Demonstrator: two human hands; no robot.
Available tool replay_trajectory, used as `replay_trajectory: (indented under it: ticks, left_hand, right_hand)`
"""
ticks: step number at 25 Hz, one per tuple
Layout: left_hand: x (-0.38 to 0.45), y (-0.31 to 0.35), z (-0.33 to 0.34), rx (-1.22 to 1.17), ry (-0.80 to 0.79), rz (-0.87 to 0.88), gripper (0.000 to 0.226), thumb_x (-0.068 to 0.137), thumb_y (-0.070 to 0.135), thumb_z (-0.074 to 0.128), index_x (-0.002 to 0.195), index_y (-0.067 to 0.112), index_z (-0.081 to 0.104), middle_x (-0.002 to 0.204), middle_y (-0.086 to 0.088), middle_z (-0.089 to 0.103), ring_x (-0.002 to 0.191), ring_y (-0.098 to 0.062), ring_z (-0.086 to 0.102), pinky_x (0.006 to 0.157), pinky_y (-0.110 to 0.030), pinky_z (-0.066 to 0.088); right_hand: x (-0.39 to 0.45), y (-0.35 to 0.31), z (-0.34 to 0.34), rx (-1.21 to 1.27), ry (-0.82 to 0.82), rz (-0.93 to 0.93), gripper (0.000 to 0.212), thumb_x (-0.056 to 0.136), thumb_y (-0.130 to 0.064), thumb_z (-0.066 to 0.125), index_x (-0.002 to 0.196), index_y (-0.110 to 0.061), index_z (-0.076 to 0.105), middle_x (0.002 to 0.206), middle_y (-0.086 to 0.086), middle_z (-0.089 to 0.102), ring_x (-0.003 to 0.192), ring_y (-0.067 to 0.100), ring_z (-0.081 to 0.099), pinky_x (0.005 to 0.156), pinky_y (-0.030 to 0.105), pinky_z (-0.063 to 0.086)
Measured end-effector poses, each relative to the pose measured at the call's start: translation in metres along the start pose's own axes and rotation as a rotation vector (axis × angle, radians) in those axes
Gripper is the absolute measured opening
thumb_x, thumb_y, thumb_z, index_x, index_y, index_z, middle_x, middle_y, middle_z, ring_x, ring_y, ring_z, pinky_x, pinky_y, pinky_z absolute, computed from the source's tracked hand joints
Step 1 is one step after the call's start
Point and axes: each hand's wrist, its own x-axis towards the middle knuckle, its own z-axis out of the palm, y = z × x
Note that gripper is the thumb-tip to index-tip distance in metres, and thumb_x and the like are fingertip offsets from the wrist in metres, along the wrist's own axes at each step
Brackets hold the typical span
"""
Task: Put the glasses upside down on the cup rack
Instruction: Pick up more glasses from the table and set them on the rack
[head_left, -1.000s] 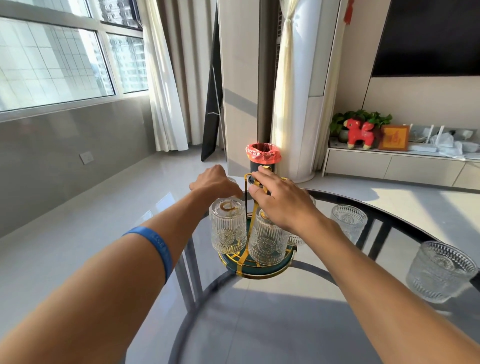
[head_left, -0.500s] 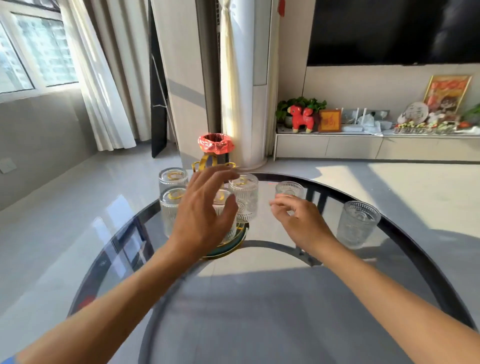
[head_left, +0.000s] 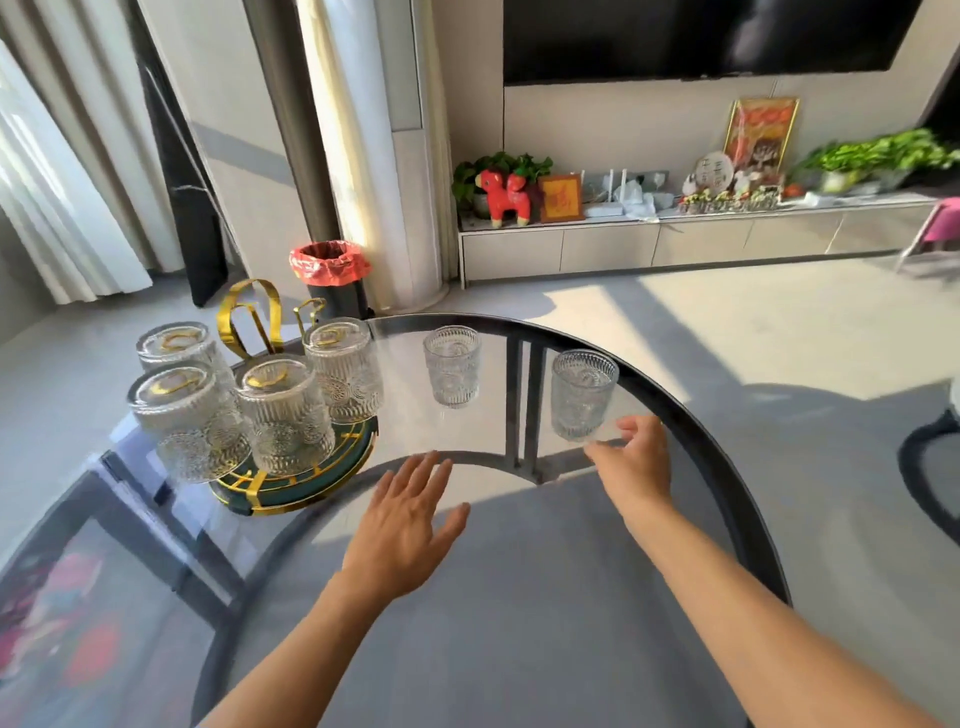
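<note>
The cup rack (head_left: 291, 488), with a green round base and gold prongs and handle, stands at the table's left and carries several ribbed glasses upside down. Two more ribbed glasses stand upright on the table: one at the middle (head_left: 452, 366), one near the right rim (head_left: 582, 395). My right hand (head_left: 636, 462) is just below and beside the right glass, fingers apart, fingertips at its base; no grip is visible. My left hand (head_left: 410, 525) hovers flat and open over the glass top, to the right of the rack, holding nothing.
The round glass table (head_left: 519, 597) has a dark rim curving close to the right glass. Beyond it on the floor stand a bin with a red bag (head_left: 330, 275), a white column, and a low TV cabinet (head_left: 675, 244) with ornaments.
My left hand has pulled back from the rack toward me. My right hand has moved right, from near the middle glass to the glass by the rim. The view has swung right.
</note>
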Motion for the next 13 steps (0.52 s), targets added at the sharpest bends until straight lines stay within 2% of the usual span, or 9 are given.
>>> replay_trajectory:
  ticks: [3, 6, 8, 11, 13]
  left_hand:
    - [0.001, -0.002, 0.002, 0.018, 0.006, 0.002, 0.072, 0.093, 0.065, 0.016, 0.156, 0.029, 0.013, 0.165, 0.007, 0.006, 0.149, -0.007, -0.005, 0.116, -0.029, -0.009]
    - [0.001, -0.001, 0.001, 0.028, -0.002, -0.012, 0.071, 0.094, 0.064, 0.017, 0.156, 0.029, 0.013, 0.165, 0.008, 0.005, 0.151, -0.011, -0.002, 0.116, -0.028, -0.009]
    - [0.000, 0.000, 0.001, 0.023, -0.003, -0.016, 0.072, 0.093, 0.065, 0.015, 0.156, 0.029, 0.013, 0.165, 0.008, 0.004, 0.151, -0.011, -0.003, 0.116, -0.028, -0.009]
    - [0.001, -0.001, -0.001, 0.009, -0.004, -0.013, 0.074, 0.092, 0.067, 0.013, 0.156, 0.029, 0.013, 0.165, 0.007, 0.004, 0.152, -0.011, -0.003, 0.116, -0.028, -0.009]
    - [0.001, 0.000, -0.002, 0.002, -0.017, -0.005, 0.073, 0.093, 0.066, 0.014, 0.156, 0.029, 0.012, 0.165, 0.006, 0.004, 0.152, -0.012, -0.003, 0.117, -0.029, -0.009]
  right_hand:
    - [0.012, -0.002, 0.013, -0.011, -0.025, -0.028, 0.089, 0.066, -0.029, 0.079, 0.140, -0.019, 0.032, 0.146, 0.005, 0.041, 0.125, 0.031, 0.046, 0.100, 0.041, 0.040]
    - [0.027, -0.002, 0.020, -0.040, -0.089, -0.048, 0.106, 0.063, -0.036, 0.082, 0.147, -0.027, 0.020, 0.151, 0.001, 0.039, 0.132, 0.032, 0.039, 0.107, 0.045, 0.034]
    - [0.034, -0.002, 0.021, -0.013, -0.108, -0.054, 0.100, 0.061, -0.039, 0.082, 0.144, -0.034, 0.026, 0.145, 0.001, 0.048, 0.129, 0.030, 0.044, 0.106, 0.045, 0.036]
    - [0.037, -0.003, 0.021, 0.048, -0.124, -0.051, 0.078, 0.055, -0.042, 0.082, 0.124, -0.036, 0.046, 0.131, -0.002, 0.060, 0.120, 0.026, 0.053, 0.102, 0.045, 0.041]
    - [0.030, -0.004, 0.019, 0.066, -0.167, -0.039, 0.070, 0.052, -0.043, 0.084, 0.110, -0.038, 0.046, 0.124, -0.005, 0.060, 0.119, 0.025, 0.051, 0.096, 0.041, 0.043]
